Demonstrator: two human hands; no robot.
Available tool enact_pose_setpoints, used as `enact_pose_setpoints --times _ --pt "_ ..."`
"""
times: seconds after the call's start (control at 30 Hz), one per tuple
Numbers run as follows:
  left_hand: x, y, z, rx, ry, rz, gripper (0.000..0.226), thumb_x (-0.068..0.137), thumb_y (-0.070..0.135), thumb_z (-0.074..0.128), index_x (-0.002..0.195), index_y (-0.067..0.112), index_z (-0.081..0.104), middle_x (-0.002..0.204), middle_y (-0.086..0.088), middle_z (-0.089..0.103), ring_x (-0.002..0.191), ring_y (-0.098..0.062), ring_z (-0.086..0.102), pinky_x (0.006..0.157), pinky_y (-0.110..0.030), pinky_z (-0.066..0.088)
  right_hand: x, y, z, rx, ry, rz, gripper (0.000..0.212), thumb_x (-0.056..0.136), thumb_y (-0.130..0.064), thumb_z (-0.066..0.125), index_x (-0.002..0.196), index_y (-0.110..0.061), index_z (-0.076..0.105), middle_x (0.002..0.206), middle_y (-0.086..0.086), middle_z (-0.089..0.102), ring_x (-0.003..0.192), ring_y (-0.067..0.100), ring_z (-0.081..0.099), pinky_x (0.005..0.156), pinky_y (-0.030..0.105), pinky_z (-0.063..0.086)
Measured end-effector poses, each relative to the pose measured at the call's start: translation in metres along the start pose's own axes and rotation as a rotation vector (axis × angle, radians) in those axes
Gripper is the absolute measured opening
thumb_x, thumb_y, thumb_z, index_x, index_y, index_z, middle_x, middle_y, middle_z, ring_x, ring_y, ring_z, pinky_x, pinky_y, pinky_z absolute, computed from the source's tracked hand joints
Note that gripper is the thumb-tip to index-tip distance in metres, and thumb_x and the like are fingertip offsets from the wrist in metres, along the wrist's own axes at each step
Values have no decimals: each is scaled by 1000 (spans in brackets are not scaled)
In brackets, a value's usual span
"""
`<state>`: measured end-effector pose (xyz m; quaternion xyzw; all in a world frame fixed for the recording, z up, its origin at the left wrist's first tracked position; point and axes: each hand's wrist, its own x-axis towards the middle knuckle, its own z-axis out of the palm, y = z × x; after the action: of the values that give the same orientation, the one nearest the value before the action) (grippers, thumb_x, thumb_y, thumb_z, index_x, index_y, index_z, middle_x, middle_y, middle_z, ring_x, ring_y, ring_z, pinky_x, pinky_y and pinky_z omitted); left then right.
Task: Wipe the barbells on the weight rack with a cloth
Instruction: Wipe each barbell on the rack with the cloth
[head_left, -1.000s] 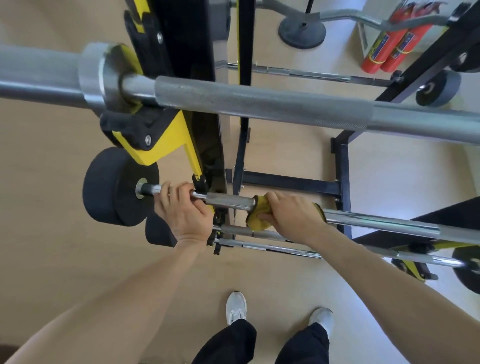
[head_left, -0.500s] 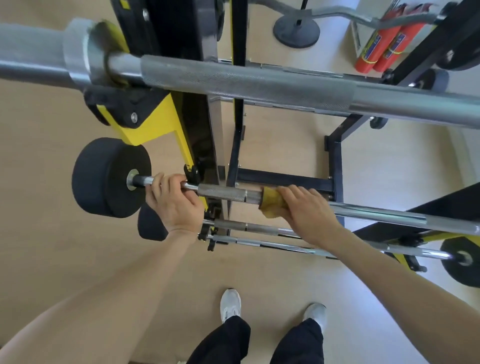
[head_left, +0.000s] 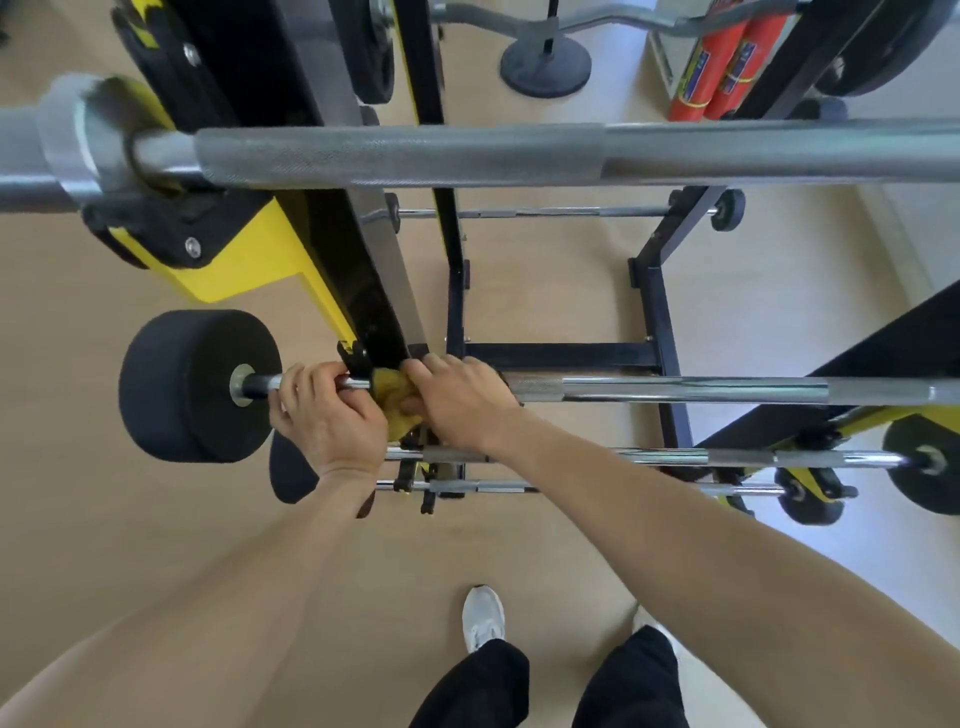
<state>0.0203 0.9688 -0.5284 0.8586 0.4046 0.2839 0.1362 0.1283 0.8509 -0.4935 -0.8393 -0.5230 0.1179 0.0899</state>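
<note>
Above tan gym flooring (head_left: 130, 519), gripped the racked barbell (head_left: 675, 391) beside its black plate (head_left: 192, 384) with the left hand (head_left: 327, 415), pinched the soft yellow cloth (head_left: 395, 400) around it with the right hand (head_left: 462, 402); steel likely heavy, slick, best steadied near the rack.

The black-and-yellow weight rack (head_left: 358, 291) carries several barbells (head_left: 675, 389) on its hooks; its base frame stands on the tan floor (head_left: 78, 519).

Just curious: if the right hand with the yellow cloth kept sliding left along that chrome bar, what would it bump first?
Probably the left hand, which grips the same chrome barbell right beside the yellow cloth held by the right hand.
</note>
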Motion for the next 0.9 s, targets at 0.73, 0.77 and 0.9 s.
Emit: enact_pose_setpoints --times 0.73,0.77,0.9 --pt "2 -3 2 -73 -14 -35 25 95 19 41 99 12 64 105 -6 66 118 -28 54 110 -57 32 -29 27 -5 -69 -47 92 49 99 -36 56 142 -23 38 129 0 58 120 22 55 104 38 41" --pt "2 -3 2 -74 -15 -38 25 95 19 41 98 11 64 103 -6 66 117 -28 55 109 -58 33 -49 49 -9 -81 -46 129 47 99 -42 53 140 -24 40 127 -2 58 117 21 56 101 37 41" --pt "4 -1 2 -68 -20 -43 24 92 19 42 96 10 64 100 -7 67 112 -29 56 100 -60 38 -103 101 -27 -163 -58 237 60 92 -63 23 125 -21 50 111 -2 62 97 21 60 87 37 44"
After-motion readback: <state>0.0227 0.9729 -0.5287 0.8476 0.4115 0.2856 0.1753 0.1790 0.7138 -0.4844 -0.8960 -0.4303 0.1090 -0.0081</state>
